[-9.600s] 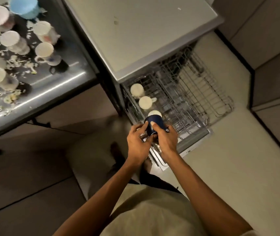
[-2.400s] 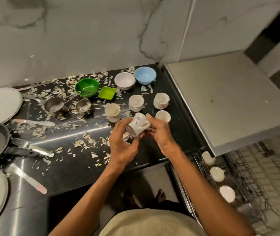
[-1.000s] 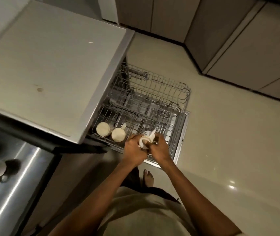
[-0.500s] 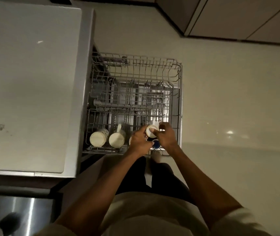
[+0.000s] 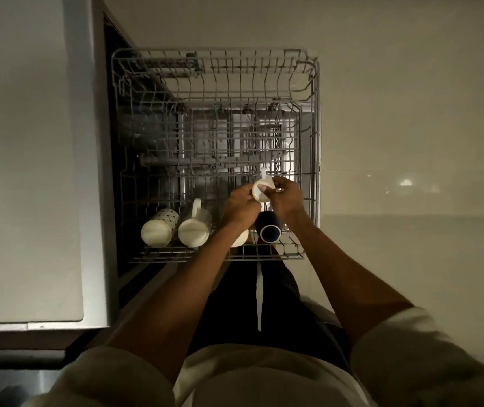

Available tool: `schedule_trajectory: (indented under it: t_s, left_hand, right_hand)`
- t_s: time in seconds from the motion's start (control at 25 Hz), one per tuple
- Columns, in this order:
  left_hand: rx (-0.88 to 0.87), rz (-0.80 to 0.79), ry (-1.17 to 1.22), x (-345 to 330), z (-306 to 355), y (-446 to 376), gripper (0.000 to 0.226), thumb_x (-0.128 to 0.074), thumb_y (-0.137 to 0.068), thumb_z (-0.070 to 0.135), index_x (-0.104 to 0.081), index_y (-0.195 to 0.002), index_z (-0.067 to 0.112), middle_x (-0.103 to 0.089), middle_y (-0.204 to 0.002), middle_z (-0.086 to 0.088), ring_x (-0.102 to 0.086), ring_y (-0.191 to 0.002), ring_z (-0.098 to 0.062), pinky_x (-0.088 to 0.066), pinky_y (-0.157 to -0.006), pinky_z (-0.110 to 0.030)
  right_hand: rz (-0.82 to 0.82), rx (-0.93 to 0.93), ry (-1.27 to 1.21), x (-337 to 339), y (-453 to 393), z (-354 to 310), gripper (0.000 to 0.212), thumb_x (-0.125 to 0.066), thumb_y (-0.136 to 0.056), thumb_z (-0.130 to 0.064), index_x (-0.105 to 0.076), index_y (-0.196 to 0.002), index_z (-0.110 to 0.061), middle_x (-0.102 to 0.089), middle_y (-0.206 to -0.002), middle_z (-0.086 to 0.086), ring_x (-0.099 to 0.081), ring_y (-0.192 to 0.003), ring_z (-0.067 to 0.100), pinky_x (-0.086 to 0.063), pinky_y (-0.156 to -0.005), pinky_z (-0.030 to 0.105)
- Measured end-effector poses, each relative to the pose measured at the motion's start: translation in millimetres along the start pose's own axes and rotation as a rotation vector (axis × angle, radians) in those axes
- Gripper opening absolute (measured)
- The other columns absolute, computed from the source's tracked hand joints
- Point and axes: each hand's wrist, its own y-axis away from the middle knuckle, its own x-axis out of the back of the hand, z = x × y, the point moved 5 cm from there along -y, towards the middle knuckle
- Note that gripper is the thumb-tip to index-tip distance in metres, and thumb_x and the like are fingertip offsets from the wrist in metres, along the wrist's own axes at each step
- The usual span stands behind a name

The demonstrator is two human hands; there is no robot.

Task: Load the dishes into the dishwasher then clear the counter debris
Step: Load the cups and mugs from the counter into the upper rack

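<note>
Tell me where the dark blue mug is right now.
In the head view, the dark blue mug lies in the front row of the dishwasher rack, toward its right end, just below both hands and the white cup they hold.

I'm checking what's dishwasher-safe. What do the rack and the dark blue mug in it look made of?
The rack looks like coated metal wire: thin grey rods in a grid with a dull sheen. The dark blue mug seems to be glazed ceramic: a thick wall, a smooth surface and a pale ring at its base, though dim light leaves that open.
</note>
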Motion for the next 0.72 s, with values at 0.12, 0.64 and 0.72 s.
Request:
schedule_trajectory:
  t_s: [0.12, 0.64, 0.72]
  left_hand:
    - [0.042, -0.004, -0.056, -3, -3, -12, 0.038, -0.06, -0.084, 0.007, -0.073, -0.11, 0.03, -0.074, -0.097, 0.005, -0.069, -0.09, -0.018, -0.057, -0.072, -0.033]
    - [0.056, -0.104, -0.116, -15, -11, -32, 0.047, -0.049, -0.09, 0.003, -0.063, -0.129, 0.027, -0.068, -0.101, -0.001, -0.058, -0.084, -0.017, -0.037, -0.058, -0.024]
    - [0.078, -0.13, -0.129, -17, -13, -34, 0.052, -0.047, -0.088, -0.001, -0.063, -0.129, 0.026, -0.065, -0.093, 0.001, -0.057, -0.077, -0.014, -0.037, -0.056, -0.024]
  right_hand:
    - [-0.015, -0.01, 0.029, -3, -14, 14, 0.035, -0.077, -0.087, -0.021, -0.071, -0.118, -0.006, -0.073, -0.109, 0.01, -0.068, -0.1, 0.024, -0.054, -0.096, 0.042]
    - [-0.091, -0.049, 0.18, -19, -55, 38, 0.037, -0.073, -0.09, -0.029, -0.071, -0.118, -0.005, -0.073, -0.112, 0.013, -0.066, -0.106, 0.027, -0.051, -0.091, 0.034]
    - [-0.111, -0.064, 0.196, -24, -58, 43, 0.036, -0.072, -0.091, -0.03, -0.071, -0.118, -0.006, -0.072, -0.113, 0.013, -0.065, -0.107, 0.027, -0.051, -0.092, 0.035]
